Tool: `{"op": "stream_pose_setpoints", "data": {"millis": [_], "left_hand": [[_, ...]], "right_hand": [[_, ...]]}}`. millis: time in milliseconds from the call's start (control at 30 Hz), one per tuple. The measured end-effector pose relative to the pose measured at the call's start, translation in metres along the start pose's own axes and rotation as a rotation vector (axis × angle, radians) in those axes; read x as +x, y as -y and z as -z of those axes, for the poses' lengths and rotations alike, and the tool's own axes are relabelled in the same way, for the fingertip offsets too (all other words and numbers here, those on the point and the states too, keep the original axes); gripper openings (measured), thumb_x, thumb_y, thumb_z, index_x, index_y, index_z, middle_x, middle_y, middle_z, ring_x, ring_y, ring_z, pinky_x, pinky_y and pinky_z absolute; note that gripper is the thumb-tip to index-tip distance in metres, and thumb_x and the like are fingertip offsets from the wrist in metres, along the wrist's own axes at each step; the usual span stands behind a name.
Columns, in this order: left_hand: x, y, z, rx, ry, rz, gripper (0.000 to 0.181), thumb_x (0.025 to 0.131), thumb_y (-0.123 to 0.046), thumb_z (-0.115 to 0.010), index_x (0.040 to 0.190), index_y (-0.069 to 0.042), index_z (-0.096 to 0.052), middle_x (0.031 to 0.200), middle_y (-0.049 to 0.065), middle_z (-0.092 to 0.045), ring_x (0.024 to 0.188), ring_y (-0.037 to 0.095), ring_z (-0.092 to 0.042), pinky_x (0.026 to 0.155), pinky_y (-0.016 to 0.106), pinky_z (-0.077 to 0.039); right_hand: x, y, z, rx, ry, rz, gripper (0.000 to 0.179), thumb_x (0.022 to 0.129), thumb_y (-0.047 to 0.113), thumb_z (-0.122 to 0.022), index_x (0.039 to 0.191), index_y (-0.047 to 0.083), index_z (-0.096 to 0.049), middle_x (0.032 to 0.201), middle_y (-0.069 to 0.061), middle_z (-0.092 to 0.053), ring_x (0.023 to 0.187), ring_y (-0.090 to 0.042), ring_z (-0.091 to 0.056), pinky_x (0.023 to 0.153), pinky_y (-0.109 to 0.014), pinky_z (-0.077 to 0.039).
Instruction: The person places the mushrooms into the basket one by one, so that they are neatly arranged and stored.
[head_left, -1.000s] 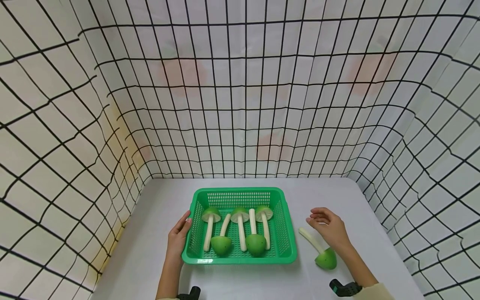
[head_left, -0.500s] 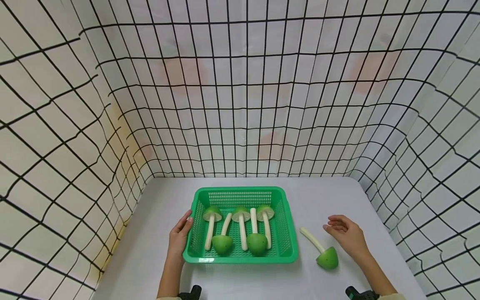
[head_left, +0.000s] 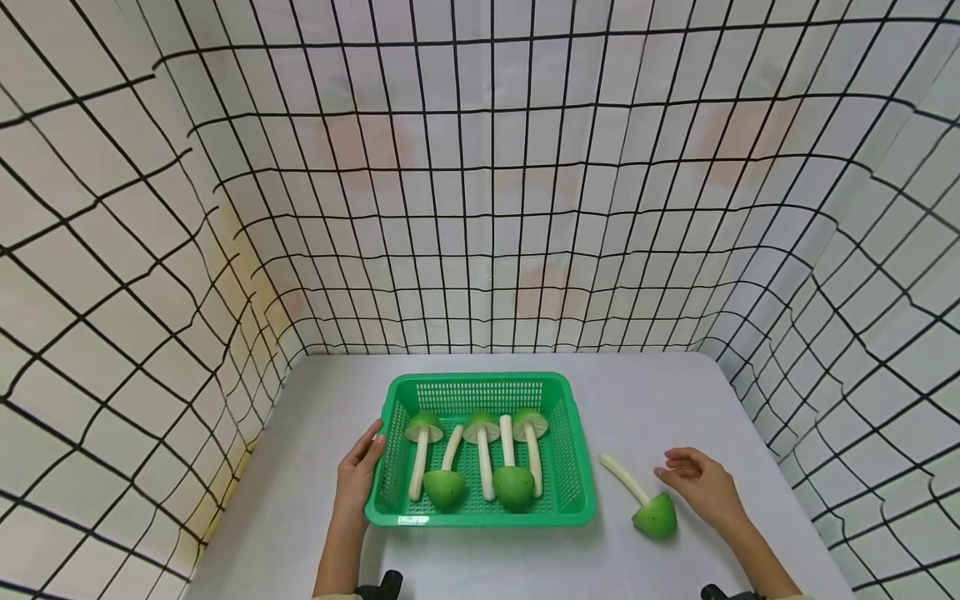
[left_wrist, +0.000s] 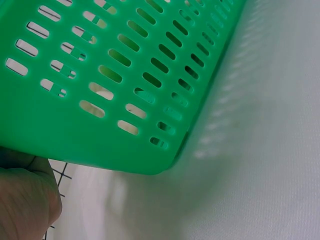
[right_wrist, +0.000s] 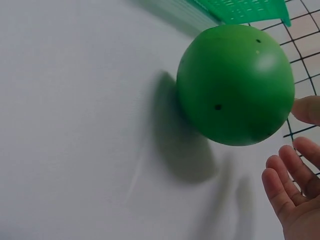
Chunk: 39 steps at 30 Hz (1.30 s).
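A green plastic basket (head_left: 480, 521) holds several toy mushrooms with green caps and pale stems, among them one mushroom (head_left: 513, 487) lying cap toward me. At the basket's left side, my left hand (head_left: 354, 479) grips the rim; the left wrist view has part of that hand (left_wrist: 27, 205) against the rim's edge. One more mushroom (head_left: 655, 514) lies on the table to the right of the basket, its stem angled toward the basket. Just right of this mushroom is my right hand (head_left: 705, 487), fingers loosely bent and holding nothing. Its fingers spread beside the green cap (right_wrist: 235, 85) in the right wrist view.
White cloth covers the table (head_left: 480, 562). Black grid netting (head_left: 487, 250) over pale sheeting rises at the back and on both sides. A dark wrist device (head_left: 382, 585) sits on the left wrist.
My right hand has moved right and toward me, from over the loose mushroom's stem to beside its cap. The left hand, basket and mushrooms have stayed in place.
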<state>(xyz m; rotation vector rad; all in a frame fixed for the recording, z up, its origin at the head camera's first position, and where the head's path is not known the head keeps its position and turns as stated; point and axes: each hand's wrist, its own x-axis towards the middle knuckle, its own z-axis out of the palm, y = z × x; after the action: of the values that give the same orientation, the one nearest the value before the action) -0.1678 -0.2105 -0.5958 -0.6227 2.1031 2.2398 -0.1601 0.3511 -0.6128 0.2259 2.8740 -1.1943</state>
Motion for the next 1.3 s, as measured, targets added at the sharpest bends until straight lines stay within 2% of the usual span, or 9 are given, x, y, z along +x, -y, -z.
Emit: {"op": "stream_pose_setpoints", "data": {"millis": [200,433,600,700,967,1167,1300], "left_hand": [[0.003,0.000,0.001,0.001,0.019,0.005,0.053,0.105,-0.044,-0.057,0.155,-0.028,-0.049,0.163,0.006,-0.041,0.145,0.027,-0.040,0.098,0.030,-0.047],[0.004,-0.001,0.002,0.008,0.018,0.012,0.052,0.106,-0.042,-0.056,0.155,-0.026,-0.049,0.164,0.006,-0.040,0.145,0.029,-0.041,0.102,0.035,-0.047],[0.003,0.001,0.002,0.008,0.015,0.006,0.054,0.104,-0.046,-0.058,0.154,-0.028,-0.049,0.164,0.005,-0.041,0.146,0.028,-0.041,0.104,0.036,-0.046],[0.003,0.002,0.002,0.005,0.015,0.004,0.054,0.104,-0.046,-0.058,0.154,-0.028,-0.049,0.164,0.004,-0.040,0.146,0.028,-0.041,0.105,0.037,-0.046],[0.002,0.003,0.002,-0.003,0.014,0.010,0.054,0.104,-0.047,-0.058,0.154,-0.029,-0.049,0.164,0.004,-0.040,0.145,0.028,-0.041,0.102,0.034,-0.047],[0.000,0.000,0.001,-0.008,0.014,0.000,0.054,0.104,-0.047,-0.058,0.154,-0.028,-0.050,0.164,0.003,-0.040,0.145,0.026,-0.040,0.108,0.041,-0.043],[0.000,0.000,0.000,-0.006,0.014,-0.004,0.054,0.104,-0.047,-0.058,0.154,-0.028,-0.050,0.163,0.003,-0.041,0.143,0.026,-0.042,0.105,0.038,-0.044]], "right_hand": [[-0.004,-0.005,-0.007,0.006,0.033,-0.015,0.056,0.092,0.048,-0.076,0.128,0.007,-0.066,0.114,-0.007,-0.072,0.091,-0.003,-0.064,0.078,-0.022,-0.050],[-0.005,-0.003,-0.015,0.066,0.100,-0.030,0.055,0.094,0.047,-0.074,0.132,0.008,-0.065,0.116,-0.005,-0.071,0.093,0.000,-0.064,0.081,-0.020,-0.051],[-0.009,0.001,-0.015,0.162,0.215,-0.046,0.055,0.098,0.038,-0.071,0.138,0.002,-0.060,0.121,-0.009,-0.071,0.100,-0.006,-0.066,0.083,-0.022,-0.052],[-0.010,0.003,-0.015,0.174,0.284,-0.069,0.054,0.100,0.036,-0.068,0.140,0.001,-0.058,0.122,-0.010,-0.072,0.104,-0.011,-0.066,0.084,-0.025,-0.052],[-0.011,0.003,-0.010,0.208,0.380,-0.101,0.052,0.101,0.031,-0.065,0.142,0.001,-0.057,0.127,-0.016,-0.071,0.109,-0.016,-0.066,0.083,-0.029,-0.052],[-0.008,0.003,-0.008,0.231,0.393,-0.098,0.055,0.098,0.030,-0.071,0.141,-0.001,-0.056,0.123,-0.016,-0.072,0.104,-0.015,-0.066,0.082,-0.031,-0.052],[-0.006,0.002,-0.010,0.239,0.382,-0.112,0.056,0.096,0.029,-0.073,0.140,-0.001,-0.056,0.121,-0.014,-0.073,0.103,-0.016,-0.067,0.082,-0.030,-0.052]]}}
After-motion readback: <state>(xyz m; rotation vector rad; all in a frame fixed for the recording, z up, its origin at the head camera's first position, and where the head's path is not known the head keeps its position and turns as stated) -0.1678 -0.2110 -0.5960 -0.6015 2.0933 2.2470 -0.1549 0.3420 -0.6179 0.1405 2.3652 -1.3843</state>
